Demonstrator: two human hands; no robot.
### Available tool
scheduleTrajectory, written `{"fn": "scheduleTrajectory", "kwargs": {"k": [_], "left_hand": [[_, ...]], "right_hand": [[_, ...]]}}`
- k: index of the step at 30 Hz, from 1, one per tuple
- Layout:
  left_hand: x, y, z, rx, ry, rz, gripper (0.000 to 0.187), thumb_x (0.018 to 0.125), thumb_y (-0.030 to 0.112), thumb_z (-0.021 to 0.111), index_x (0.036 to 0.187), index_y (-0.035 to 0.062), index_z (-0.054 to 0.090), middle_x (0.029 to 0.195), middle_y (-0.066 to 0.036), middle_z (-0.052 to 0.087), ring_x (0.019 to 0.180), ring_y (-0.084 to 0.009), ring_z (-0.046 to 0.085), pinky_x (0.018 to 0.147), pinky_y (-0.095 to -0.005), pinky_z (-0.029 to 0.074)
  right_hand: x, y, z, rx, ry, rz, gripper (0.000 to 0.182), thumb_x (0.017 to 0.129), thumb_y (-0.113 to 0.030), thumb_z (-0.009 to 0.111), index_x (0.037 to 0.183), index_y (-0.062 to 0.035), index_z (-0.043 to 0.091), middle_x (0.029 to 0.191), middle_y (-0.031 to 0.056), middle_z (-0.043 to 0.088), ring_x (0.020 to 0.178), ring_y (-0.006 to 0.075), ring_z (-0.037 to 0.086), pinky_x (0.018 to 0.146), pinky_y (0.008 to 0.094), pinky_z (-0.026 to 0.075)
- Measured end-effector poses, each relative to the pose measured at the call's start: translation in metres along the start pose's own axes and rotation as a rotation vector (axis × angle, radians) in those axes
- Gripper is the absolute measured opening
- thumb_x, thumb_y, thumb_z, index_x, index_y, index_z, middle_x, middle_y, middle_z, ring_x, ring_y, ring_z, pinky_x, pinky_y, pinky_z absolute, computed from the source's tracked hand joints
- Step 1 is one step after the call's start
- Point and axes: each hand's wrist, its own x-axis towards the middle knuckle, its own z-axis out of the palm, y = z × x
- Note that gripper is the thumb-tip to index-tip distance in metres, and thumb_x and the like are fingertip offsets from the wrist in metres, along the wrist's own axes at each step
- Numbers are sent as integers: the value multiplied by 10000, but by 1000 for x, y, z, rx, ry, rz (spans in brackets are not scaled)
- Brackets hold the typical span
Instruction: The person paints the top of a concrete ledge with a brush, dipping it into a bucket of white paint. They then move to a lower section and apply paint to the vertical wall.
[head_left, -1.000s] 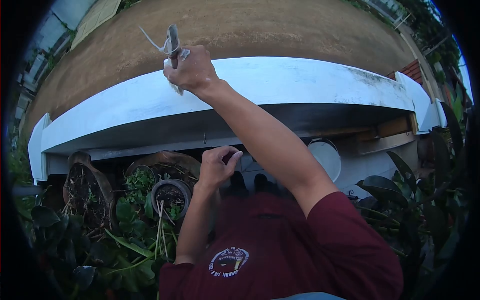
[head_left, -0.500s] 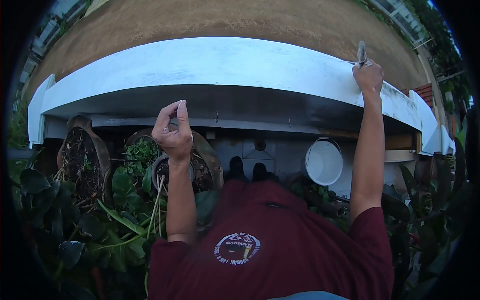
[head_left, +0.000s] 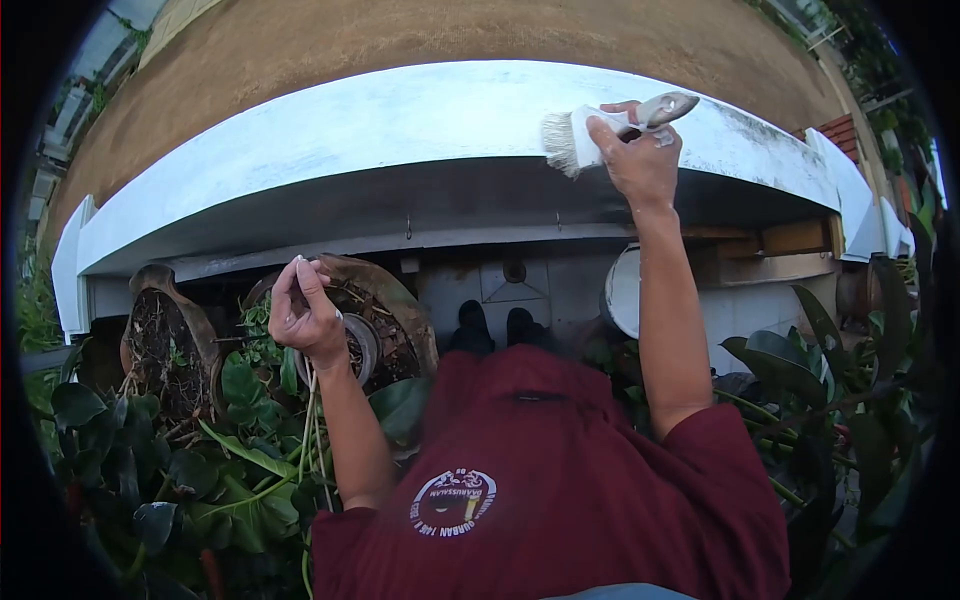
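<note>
My right hand [head_left: 640,160] grips a wide paintbrush [head_left: 590,138] by its pale handle, over the top of a white-painted wall ledge [head_left: 400,115]. The brush lies sideways with its whitish bristles pointing left, close to the ledge's near edge. White smears mark the fingers. My left hand [head_left: 310,310] is raised above the plant pots, thumb and fingertips drawn together in a pinch. A white speck shows at those fingertips, too small to name.
A white bucket [head_left: 622,292] stands below my right forearm, partly covered by it. Large pots of soil [head_left: 172,350] and leafy plants [head_left: 240,490] crowd the left; more dark leaves [head_left: 790,370] are on the right. Beyond the ledge lies brown ground [head_left: 450,35].
My right hand has swung left along the ledge, and the brush has turned so its broad side and bristles show. My left hand has moved down and left, still pinched.
</note>
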Motion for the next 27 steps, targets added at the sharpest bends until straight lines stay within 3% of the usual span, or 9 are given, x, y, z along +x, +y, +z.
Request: {"fn": "scheduleTrajectory", "kwargs": {"k": [4, 7, 10, 14, 19, 21, 22, 24, 27], "left_hand": [[-25, -21, -7, 54, -2, -181, 153, 944, 91, 639, 1007, -44, 674, 822, -81, 696, 640, -84, 595, 608, -209, 481], [-43, -26, 3, 31, -71, -201, 150, 932, 81, 642, 992, -51, 681, 786, -85, 696, 610, -95, 596, 565, -218, 470], [-57, -21, 24, 65, -268, -223, 147, 918, 93, 661, 958, -43, 698, 741, -70, 695, 596, -98, 606, 556, -226, 478], [-77, -13, 53, 134, -555, -67, 123, 874, 83, 689, 915, -31, 712, 686, -97, 675, 574, -122, 615, 562, -255, 484], [-93, -3, 56, 193, -948, -62, 122, 834, 97, 679, 886, -8, 712, 759, -163, 689, 608, -268, 657, 592, -339, 515], [-103, -13, 45, 241, -988, -88, 136, 834, 106, 677, 905, -2, 720, 803, -170, 702, 630, -283, 668, 604, -351, 524], [-109, -21, 41, 271, -1002, -89, 144, 834, 103, 681, 922, -2, 726, 820, -170, 709, 625, -269, 670, 595, -342, 523], [-122, -36, 33, 354, -1050, -120, 153, 841, 123, 657, 921, 13, 727, 837, -168, 708, 712, -322, 678, 681, -387, 539], [-138, -53, 28, 452, -1144, -191, 174, 845, 173, 650, 929, 45, 733, 853, -176, 706, 823, -363, 681, 782, -438, 544]], "right_hand": [[23, 47, -107, -583, 316, -38, 204, 772, -190, 738, 899, -32, 711, 754, 113, 712, 684, 237, 698, 709, 359, 543], [27, 36, -109, -639, 418, -140, 184, 777, -186, 734, 880, -34, 720, 779, 128, 725, 749, 290, 718, 727, 384, 552], [4, -5, -32, -580, 125, -302, 52, 789, -98, 656, 770, -50, 652, 692, 139, 652, 678, 336, 669, 637, 410, 538], [-54, -73, 75, -233, -193, -631, 145, 699, -58, 721, 801, -48, 617, 697, 117, 614, 664, 299, 625, 627, 384, 514], [-57, -83, 69, 455, -50, -626, 221, 754, -49, 793, 944, 17, 703, 811, 140, 698, 666, 227, 671, 601, 285, 524], [-62, -54, 41, 450, -32, -534, 216, 791, -33, 796, 968, 50, 704, 847, 141, 710, 695, 152, 664, 615, 257, 532], [-65, -40, 23, 473, 0, -459, 218, 767, -5, 797, 958, 37, 701, 822, 152, 708, 664, 189, 662, 584, 278, 522], [-81, -10, -13, 438, 53, -222, 207, 777, 22, 788, 961, 37, 692, 875, 162, 705, 780, 187, 667, 707, 293, 544], [-110, 72, -55, 317, 188, -190, 243, 781, 30, 781, 999, 29, 676, 981, 168, 697, 898, 210, 657, 799, 325, 550]]}}
